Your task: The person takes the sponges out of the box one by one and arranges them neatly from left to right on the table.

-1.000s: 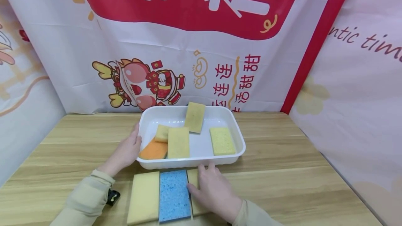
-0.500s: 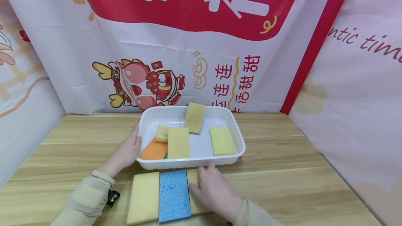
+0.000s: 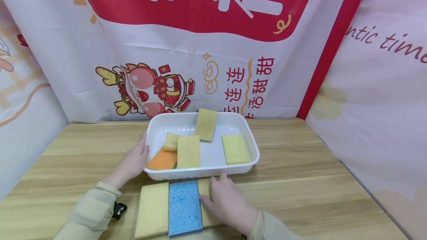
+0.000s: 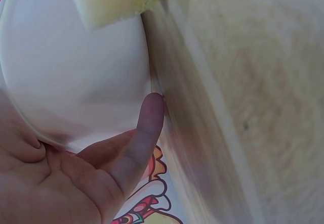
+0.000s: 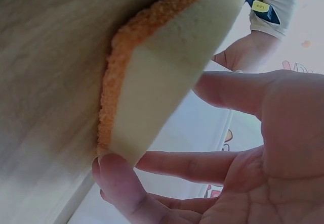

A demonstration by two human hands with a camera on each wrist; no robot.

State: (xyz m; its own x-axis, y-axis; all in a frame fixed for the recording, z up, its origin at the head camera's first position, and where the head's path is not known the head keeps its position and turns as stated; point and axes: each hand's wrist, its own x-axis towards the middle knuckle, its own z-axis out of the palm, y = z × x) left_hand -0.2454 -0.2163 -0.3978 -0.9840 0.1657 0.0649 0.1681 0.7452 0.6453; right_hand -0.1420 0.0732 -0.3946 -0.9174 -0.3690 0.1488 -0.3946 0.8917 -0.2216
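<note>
A white tray (image 3: pixel 200 173) stands at the back of the wooden table. My left hand (image 3: pixel 131 161) rests against its left side; in the left wrist view one finger (image 4: pixel 147 123) lies straight along the tray's outer wall. In front of the tray, a pale yellow sponge (image 3: pixel 152 210), a blue speckled sponge (image 3: pixel 185 207) and another yellow sponge (image 3: pixel 204 188) lie side by side. My right hand (image 3: pixel 230 205) grips the rightmost one, thumb at its left edge and fingers over its far end. The right wrist view shows its orange underside (image 5: pixel 121 52).
Inside the tray lie an orange sponge (image 3: pixel 163 159), a small yellow piece (image 3: pixel 170 142), a yellow sponge (image 3: pixel 188 152) and a light yellow-green one (image 3: pixel 235 149). A thin tan sponge (image 3: pixel 205 123) leans on its back wall. A printed cloth (image 3: pixel 186 51) hangs behind the table.
The head view has shifted slightly. Both hands, the tray and the sponges keep their places.
</note>
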